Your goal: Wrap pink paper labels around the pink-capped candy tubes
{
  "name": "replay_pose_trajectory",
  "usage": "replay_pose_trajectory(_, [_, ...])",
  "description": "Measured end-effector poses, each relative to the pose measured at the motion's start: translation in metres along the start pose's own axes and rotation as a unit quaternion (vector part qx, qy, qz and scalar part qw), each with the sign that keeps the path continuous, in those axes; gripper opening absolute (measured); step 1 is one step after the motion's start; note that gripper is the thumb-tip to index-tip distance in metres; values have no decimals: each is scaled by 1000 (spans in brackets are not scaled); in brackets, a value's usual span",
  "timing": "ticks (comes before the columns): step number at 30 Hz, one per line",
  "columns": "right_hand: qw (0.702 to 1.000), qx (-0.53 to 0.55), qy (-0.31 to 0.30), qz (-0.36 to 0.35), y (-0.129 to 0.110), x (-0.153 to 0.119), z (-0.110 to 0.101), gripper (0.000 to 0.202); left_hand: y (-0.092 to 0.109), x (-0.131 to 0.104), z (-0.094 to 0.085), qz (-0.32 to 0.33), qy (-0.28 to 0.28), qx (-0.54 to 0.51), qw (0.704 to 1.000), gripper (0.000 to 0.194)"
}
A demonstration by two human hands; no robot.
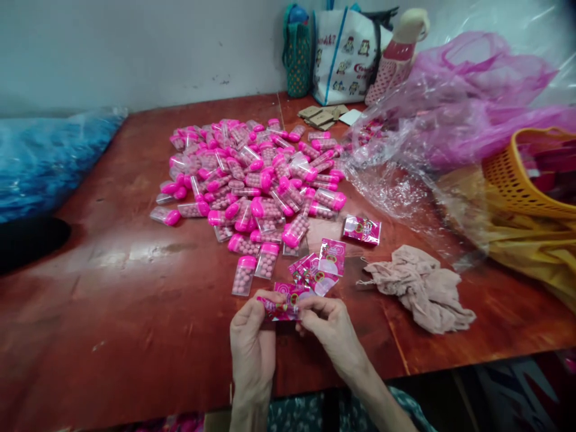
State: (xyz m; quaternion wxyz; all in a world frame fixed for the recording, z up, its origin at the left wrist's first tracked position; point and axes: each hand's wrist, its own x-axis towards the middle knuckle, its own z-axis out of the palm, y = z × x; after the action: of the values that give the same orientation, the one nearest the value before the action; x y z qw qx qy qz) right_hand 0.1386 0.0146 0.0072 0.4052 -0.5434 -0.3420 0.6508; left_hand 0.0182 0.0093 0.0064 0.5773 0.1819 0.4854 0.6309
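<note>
Near the table's front edge, my left hand [252,327] and my right hand [328,324] both pinch a pink printed plastic sleeve [281,309], one at each end. Just beyond it lie several more loose printed sleeves [321,270], spread over one another. A stack of the same sleeves [361,230] sits a little farther to the right. Two clear candy bottles with pink caps [245,275] lie nearest my left hand, filled with small pink balls. Behind them spreads a large heap of such bottles [252,174].
A crumpled beige cloth [418,288] lies to the right. Clear and pink plastic bags [450,120] and a yellow basket [508,168] crowd the right side. A bag of blue things [54,156] is at left. A printed tote bag [344,57] stands against the wall.
</note>
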Motion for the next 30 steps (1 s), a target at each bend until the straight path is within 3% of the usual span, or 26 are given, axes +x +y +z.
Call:
replay_pose_trajectory(5, [999,-40,-5,-37,-13,11,-6,17,2,6,-2,24,38,-3,999,18])
replay_pose_trajectory(8, [980,-128,75,-134,-34,33,-4,19,9,12,-7,45,76,-24,996,17])
replay_pose_trajectory(10, [883,-350,139,-282,-45,54,-3,31,16,16,-10,49,94,-44,993,17])
replay_pose_trajectory(12, [780,-510,104,-349,-52,74,-4,41,23,20,-13,45,107,-65,991,18])
replay_pose_trajectory(13, [748,-553,70,-362,-53,83,-6,44,27,22,-14,42,113,-75,990,19])
replay_pose_trajectory(15, [734,-568,38,-370,-55,96,-12,40,33,24,-17,38,122,-93,987,20])
replay_pose_trajectory(20, [753,-546,17,-367,-54,106,-27,14,38,28,-18,36,123,-123,984,16])
replay_pose_trajectory(23, [786,-510,19,-350,-49,97,-23,1,35,28,-17,41,118,-125,984,14])
replay_pose_trajectory(25, [812,-478,16,-335,-46,84,-17,5,33,29,-16,51,115,-119,985,14])
replay_pose_trajectory(28, [878,-387,-30,-282,-48,55,-7,15,30,30,-16,79,112,-102,985,13])
replay_pose_trajectory(29, [935,-274,-84,-207,-49,45,-4,17,30,30,-16,88,110,-93,986,13])
replay_pose_trajectory(30, [968,-174,-118,-137,-51,37,-2,18,29,31,-16,96,107,-85,986,14])
